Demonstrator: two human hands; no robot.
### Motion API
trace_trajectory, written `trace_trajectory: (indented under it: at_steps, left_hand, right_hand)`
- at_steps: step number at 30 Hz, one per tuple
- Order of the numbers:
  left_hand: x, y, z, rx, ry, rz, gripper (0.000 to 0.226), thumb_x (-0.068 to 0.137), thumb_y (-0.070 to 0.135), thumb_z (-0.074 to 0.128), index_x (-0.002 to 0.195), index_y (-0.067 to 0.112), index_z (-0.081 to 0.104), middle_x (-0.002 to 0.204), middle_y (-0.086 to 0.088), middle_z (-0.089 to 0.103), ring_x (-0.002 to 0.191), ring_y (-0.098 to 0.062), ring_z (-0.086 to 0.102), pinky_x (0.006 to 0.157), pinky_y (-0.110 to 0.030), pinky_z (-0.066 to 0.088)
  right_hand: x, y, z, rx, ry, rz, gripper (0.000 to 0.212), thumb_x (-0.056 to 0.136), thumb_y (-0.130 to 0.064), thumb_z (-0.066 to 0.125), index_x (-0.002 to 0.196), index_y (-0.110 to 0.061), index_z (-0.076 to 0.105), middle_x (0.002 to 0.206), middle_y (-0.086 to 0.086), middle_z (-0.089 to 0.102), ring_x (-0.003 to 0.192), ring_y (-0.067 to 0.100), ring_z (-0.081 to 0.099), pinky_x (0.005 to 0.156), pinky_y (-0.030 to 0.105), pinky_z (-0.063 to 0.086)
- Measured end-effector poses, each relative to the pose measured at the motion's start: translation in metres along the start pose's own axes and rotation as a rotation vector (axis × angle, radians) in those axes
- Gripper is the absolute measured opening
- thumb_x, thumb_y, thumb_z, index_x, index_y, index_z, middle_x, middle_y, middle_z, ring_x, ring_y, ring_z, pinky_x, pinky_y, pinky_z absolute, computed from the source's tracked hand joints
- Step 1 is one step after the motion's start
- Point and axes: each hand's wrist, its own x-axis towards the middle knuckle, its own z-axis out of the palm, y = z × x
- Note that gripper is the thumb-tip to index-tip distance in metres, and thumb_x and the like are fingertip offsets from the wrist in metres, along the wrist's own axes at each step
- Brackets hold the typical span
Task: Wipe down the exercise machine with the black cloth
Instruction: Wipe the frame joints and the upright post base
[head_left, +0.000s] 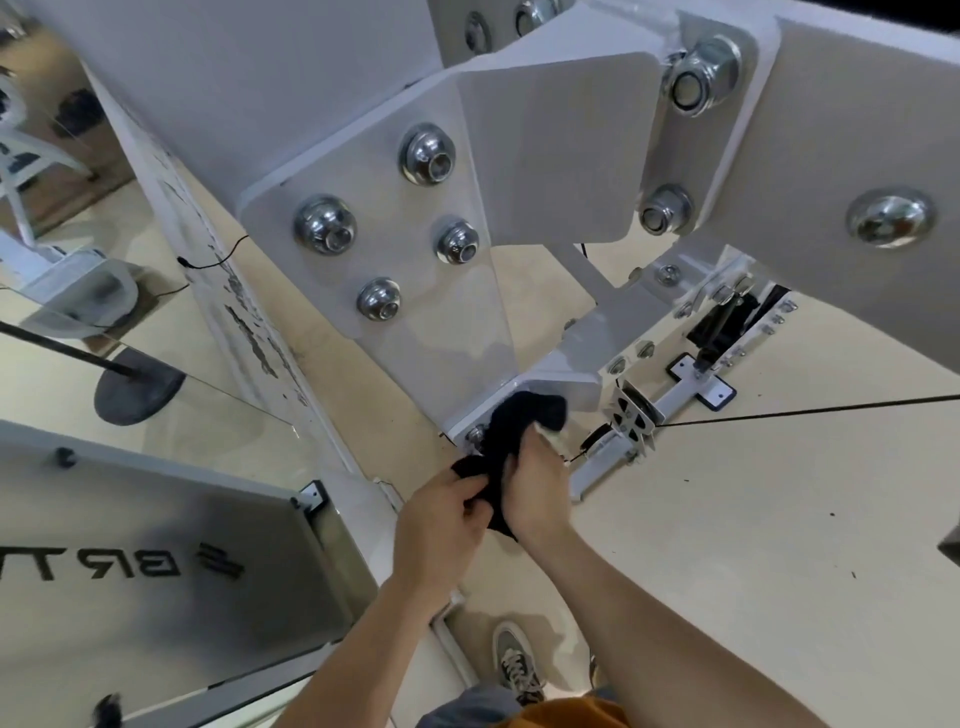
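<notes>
**Right hand** grip: the fingers are curled round the bunched middle of the soft black fabric cloth and clamped on it.

**Left hand** grip: fingers and thumb pinch the cloth's lower tail, just beside the right hand.

**Position:** the upper fold of the cloth lies against the white base plate at the foot of the white painted steel exercise machine frame, near the beige floor.

**Handling (judged):**
- The cloth looks light and limp, and will likely drape rather than hold a shape.
- Take hold at the bunched centre so a flat pad faces the metal.
- Gather loose ends clear of the small pulley wheel and the thin black cable, both near the base plate.
- The round chrome bolt heads higher up the frame call for wiping around each dome.
</notes>
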Motion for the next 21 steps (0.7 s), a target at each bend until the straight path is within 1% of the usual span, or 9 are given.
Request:
trace_trajectory:
  at_steps: [2,3,4,6,10,12,15,18,21]
  left_hand:
    - [-0.001,-0.002,-0.007,-0.377,-0.111,-0.287,0.031,0.091,0.010,0.052,0.107,0.025,0.074,0.084,0.004,0.073,0.075,-0.014,0.065,0.071,-0.024,0.054]
    - [-0.001,-0.001,-0.009,-0.617,-0.126,-0.400,0.035,0.094,0.009,0.049,0.112,0.029,0.072,0.086,0.006,0.074,0.081,-0.014,0.069,0.080,-0.030,0.057]
    - [-0.001,0.002,-0.012,-0.818,-0.121,-0.469,0.035,0.096,0.008,0.049,0.112,0.031,0.070,0.091,0.006,0.075,0.087,-0.013,0.070,0.083,-0.034,0.057]
    - [0.004,0.010,-0.016,-0.996,-0.082,-0.512,0.029,0.098,0.007,0.050,0.108,0.024,0.071,0.098,-0.003,0.075,0.093,-0.016,0.070,0.085,-0.035,0.057]
    - [0.011,0.027,-0.009,-1.134,0.100,-0.655,0.008,0.092,0.002,0.059,0.094,0.005,0.066,0.087,-0.017,0.069,0.073,-0.020,0.063,0.068,-0.031,0.054]
    - [0.011,0.032,-0.005,-1.140,0.232,-0.713,0.012,0.087,0.002,0.067,0.091,0.007,0.057,0.082,-0.013,0.066,0.066,-0.016,0.059,0.064,-0.027,0.050]
    - [0.015,0.030,-0.006,-1.001,0.360,-0.668,0.021,0.082,0.005,0.073,0.085,0.010,0.053,0.079,-0.007,0.064,0.066,-0.013,0.058,0.062,-0.019,0.050]
    - [0.024,0.032,-0.005,-0.926,0.361,-0.659,0.022,0.082,0.007,0.073,0.080,0.009,0.052,0.071,-0.004,0.058,0.061,-0.013,0.053,0.056,-0.019,0.048]
    - [0.026,0.036,0.005,-0.897,0.336,-0.703,0.026,0.085,0.013,0.073,0.075,0.010,0.048,0.066,-0.004,0.054,0.061,-0.016,0.050,0.056,-0.025,0.045]
  right_hand:
    - [-0.002,0.006,0.007,-0.062,-0.087,0.069,0.009,0.093,-0.011,0.045,0.093,-0.007,0.052,0.095,0.016,0.064,0.089,0.036,0.060,0.063,0.033,0.032]
    - [-0.003,0.005,0.007,-0.009,-0.113,0.112,0.008,0.092,-0.011,0.046,0.091,-0.008,0.053,0.096,0.017,0.065,0.090,0.035,0.060,0.063,0.031,0.033]
    - [-0.003,0.001,0.005,0.052,-0.139,0.147,0.008,0.092,-0.012,0.048,0.091,-0.008,0.054,0.098,0.017,0.065,0.090,0.034,0.060,0.064,0.030,0.034]
    - [-0.004,-0.010,-0.005,0.154,-0.159,0.143,0.015,0.093,-0.018,0.050,0.093,-0.005,0.058,0.104,0.017,0.063,0.087,0.028,0.056,0.066,0.027,0.034]
    - [-0.009,-0.027,-0.020,0.124,0.019,-0.050,0.025,0.100,-0.023,0.045,0.099,-0.003,0.060,0.108,0.012,0.056,0.087,0.024,0.054,0.069,0.028,0.035]
    - [-0.005,-0.026,-0.015,-0.002,-0.005,-0.084,0.020,0.097,-0.015,0.046,0.105,-0.002,0.058,0.111,0.014,0.055,0.088,0.031,0.058,0.065,0.030,0.035]
    - [0.008,-0.019,-0.007,-0.092,-0.082,-0.013,0.020,0.089,-0.010,0.051,0.106,-0.002,0.056,0.110,0.013,0.056,0.092,0.034,0.060,0.063,0.030,0.036]
    - [0.014,-0.015,-0.007,0.013,-0.093,0.116,0.007,0.088,-0.016,0.051,0.085,-0.009,0.052,0.084,0.008,0.061,0.080,0.031,0.060,0.055,0.031,0.036]
    - [0.022,-0.012,-0.019,0.246,-0.147,0.267,0.019,0.082,-0.011,0.053,0.064,-0.013,0.050,0.065,0.005,0.056,0.070,0.030,0.057,0.051,0.028,0.036]
